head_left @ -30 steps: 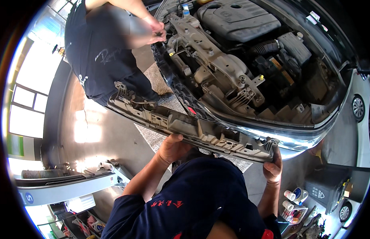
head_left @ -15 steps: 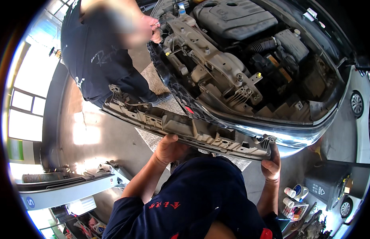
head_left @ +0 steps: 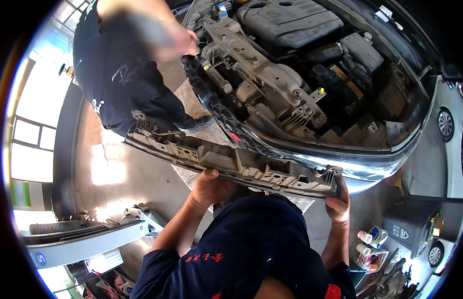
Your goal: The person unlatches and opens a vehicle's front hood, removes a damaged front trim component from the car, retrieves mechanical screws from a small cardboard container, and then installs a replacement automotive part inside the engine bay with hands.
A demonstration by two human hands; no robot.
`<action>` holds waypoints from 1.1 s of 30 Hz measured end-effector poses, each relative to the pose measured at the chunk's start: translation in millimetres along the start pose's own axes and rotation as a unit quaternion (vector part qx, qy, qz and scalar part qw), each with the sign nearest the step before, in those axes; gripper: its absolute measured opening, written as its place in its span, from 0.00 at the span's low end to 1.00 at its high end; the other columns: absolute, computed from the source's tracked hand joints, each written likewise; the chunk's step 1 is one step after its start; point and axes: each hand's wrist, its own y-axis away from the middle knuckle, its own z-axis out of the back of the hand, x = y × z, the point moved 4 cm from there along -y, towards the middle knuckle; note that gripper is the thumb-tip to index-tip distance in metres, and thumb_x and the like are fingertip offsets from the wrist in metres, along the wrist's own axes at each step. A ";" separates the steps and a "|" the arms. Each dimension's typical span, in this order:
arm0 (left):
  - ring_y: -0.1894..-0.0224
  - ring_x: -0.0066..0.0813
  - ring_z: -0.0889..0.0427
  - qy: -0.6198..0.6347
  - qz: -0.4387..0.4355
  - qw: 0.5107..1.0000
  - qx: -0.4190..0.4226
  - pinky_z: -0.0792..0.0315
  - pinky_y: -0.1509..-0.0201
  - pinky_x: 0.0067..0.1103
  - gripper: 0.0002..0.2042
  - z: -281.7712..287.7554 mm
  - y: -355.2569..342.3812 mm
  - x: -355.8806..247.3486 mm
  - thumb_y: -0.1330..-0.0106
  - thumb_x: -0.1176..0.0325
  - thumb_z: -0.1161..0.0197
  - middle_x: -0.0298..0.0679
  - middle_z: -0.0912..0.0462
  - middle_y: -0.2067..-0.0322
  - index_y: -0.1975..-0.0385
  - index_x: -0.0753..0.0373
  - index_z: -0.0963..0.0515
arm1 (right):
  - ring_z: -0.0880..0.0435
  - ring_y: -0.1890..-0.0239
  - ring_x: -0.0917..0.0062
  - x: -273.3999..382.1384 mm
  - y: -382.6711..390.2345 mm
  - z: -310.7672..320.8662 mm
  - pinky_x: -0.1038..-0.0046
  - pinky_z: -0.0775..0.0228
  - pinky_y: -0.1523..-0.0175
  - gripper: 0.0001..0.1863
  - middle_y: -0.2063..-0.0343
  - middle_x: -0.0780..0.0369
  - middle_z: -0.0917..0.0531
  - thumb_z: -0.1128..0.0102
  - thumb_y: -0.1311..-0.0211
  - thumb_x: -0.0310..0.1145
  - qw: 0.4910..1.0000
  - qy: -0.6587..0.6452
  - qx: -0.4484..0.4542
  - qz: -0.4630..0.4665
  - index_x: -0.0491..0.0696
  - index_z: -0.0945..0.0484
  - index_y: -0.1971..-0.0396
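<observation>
A long, dusty plastic car grille [head_left: 226, 159], with clips and brackets along its upper edge, is held up in front of my body. My left hand [head_left: 210, 189] closes on its near edge around the middle, thumb on top. At the right end, my right hand [head_left: 338, 205] grips the grille's corner beside a ribbed bracket; its fingers partly pass behind the part. Beyond the grille is a car front [head_left: 291, 144] with the hood raised and the engine bay [head_left: 286, 25] exposed. The grille's underside and far face are hidden.
Another person [head_left: 132, 79] in dark clothes leans at the car's front at far left, a hand on its edge. A light-grey machine arm [head_left: 92, 239] stands lower left. Bottles, a white basket [head_left: 373, 261] and a dark bin [head_left: 408, 229] stand lower right.
The view has shifted slightly, so the car and the grille appear a little farther left. My hands keep their hold on the grille. The other person's hand has moved slightly.
</observation>
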 end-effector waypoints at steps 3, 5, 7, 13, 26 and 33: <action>0.34 0.42 0.23 -0.014 0.002 1.000 -0.006 0.38 0.24 0.42 0.32 -7.1 2.0 -2.7 0.41 0.59 0.31 0.40 0.19 0.38 0.34 0.58 0.26 | 0.27 0.34 0.70 -0.8 -2.5 -1.3 0.70 0.43 0.26 0.50 0.38 0.58 0.23 0.32 0.60 0.31 1.000 -0.003 0.008 -0.014 0.40 0.35 0.29; 0.33 0.42 0.24 -0.027 -0.002 1.000 -0.015 0.38 0.24 0.43 0.32 -4.6 4.0 -3.4 0.41 0.59 0.31 0.40 0.20 0.37 0.34 0.57 0.27 | 0.26 0.34 0.70 -3.4 -3.8 0.9 0.70 0.42 0.27 0.49 0.39 0.58 0.22 0.34 0.60 0.30 1.000 -0.005 0.009 -0.020 0.40 0.35 0.29; 0.33 0.41 0.24 -0.024 0.003 0.999 -0.023 0.38 0.24 0.43 0.34 -5.8 5.5 -4.5 0.41 0.59 0.31 0.39 0.21 0.36 0.32 0.56 0.29 | 0.26 0.34 0.70 -3.8 -3.9 1.3 0.70 0.42 0.27 0.49 0.38 0.58 0.22 0.34 0.60 0.30 1.000 -0.004 0.007 -0.023 0.40 0.35 0.29; 0.33 0.41 0.25 -0.046 0.002 0.998 -0.031 0.38 0.25 0.44 0.34 -1.6 5.2 -8.1 0.42 0.57 0.31 0.39 0.21 0.36 0.32 0.55 0.29 | 0.27 0.34 0.69 -5.4 -3.5 -0.1 0.70 0.43 0.26 0.49 0.38 0.58 0.22 0.34 0.60 0.29 1.000 -0.010 0.009 -0.022 0.40 0.35 0.29; 0.31 0.42 0.26 -0.052 -0.012 0.998 -0.036 0.38 0.25 0.46 0.33 -0.2 -0.3 1.8 0.40 0.55 0.32 0.38 0.22 0.35 0.32 0.55 0.27 | 0.29 0.32 0.66 2.8 -1.6 11.5 0.68 0.45 0.25 0.50 0.36 0.53 0.24 0.36 0.58 0.27 0.998 0.024 0.049 -0.024 0.35 0.39 0.27; 0.29 0.43 0.29 -0.109 0.002 0.994 -0.005 0.39 0.24 0.46 0.39 0.5 -5.6 3.2 0.38 0.47 0.33 0.39 0.27 0.30 0.27 0.55 0.34 | 0.28 0.34 0.66 2.6 7.9 13.3 0.70 0.44 0.25 0.50 0.36 0.54 0.24 0.37 0.59 0.26 1.000 0.010 0.008 -0.015 0.37 0.38 0.27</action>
